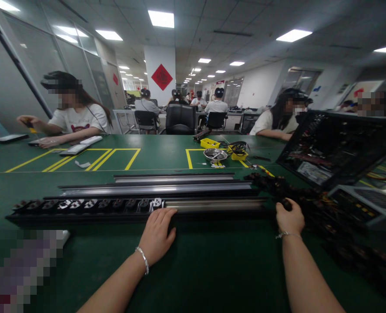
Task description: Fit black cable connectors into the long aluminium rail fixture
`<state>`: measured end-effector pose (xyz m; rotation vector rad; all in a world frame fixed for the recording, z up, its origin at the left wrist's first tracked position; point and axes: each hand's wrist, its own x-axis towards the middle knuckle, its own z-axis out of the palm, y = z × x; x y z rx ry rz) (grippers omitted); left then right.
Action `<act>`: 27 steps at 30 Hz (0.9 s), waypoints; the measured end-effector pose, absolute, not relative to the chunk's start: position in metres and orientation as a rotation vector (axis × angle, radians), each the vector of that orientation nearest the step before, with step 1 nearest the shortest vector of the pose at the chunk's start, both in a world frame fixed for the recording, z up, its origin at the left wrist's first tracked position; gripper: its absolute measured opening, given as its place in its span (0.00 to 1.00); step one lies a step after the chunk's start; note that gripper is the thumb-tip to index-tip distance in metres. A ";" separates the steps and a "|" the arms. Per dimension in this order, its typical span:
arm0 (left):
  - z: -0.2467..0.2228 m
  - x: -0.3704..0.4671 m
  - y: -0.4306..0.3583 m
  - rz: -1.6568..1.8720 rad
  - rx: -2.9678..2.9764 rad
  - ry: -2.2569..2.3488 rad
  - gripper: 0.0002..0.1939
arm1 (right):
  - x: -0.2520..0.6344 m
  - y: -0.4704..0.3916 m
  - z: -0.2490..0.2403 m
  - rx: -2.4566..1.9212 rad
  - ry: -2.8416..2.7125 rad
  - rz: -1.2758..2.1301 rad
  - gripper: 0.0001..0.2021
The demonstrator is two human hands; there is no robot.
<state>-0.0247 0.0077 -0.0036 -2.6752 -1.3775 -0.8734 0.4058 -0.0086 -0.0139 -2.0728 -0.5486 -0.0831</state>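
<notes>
A long black metal channel (215,205) lies across the table in front of me, its left half filled with a row of black socket-like modules (117,204). The last module in the row has white on it. My left hand (158,230) rests with outstretched fingers on the channel's front edge beside that module, thumb apart. Just off the channel's right end, my right hand (290,217) is closed around a small black module (287,204), mostly hidden by the fingers. Right of it spreads a heap of similar black modules (334,230).
Two more metal channels (160,188) lie behind the first. Farther back are a metal bowl (215,154) and yellow bins (209,143). An open black case (336,148) and a grey power-supply box (369,204) stand at right. Co-workers sit across the table (153,152).
</notes>
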 end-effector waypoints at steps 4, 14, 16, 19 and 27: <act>-0.005 -0.025 0.008 -0.867 -2.672 -1.385 0.23 | 0.403 -0.013 -0.010 -2.049 -0.541 -0.099 0.25; -0.003 -0.025 0.007 -0.897 -2.654 -1.350 0.23 | 0.442 -0.032 0.027 -2.215 -0.391 -0.479 0.26; -0.002 -0.025 0.007 -0.891 -2.656 -1.350 0.23 | 0.462 -0.034 0.032 -2.278 -0.321 -0.448 0.25; -0.002 -0.025 0.007 -0.883 -2.663 -1.363 0.23 | 0.493 -0.036 0.036 -2.309 -0.303 -0.396 0.25; -0.001 -0.024 0.005 -0.888 -2.660 -1.371 0.23 | 0.550 -0.034 0.034 -2.448 -0.287 -0.008 0.28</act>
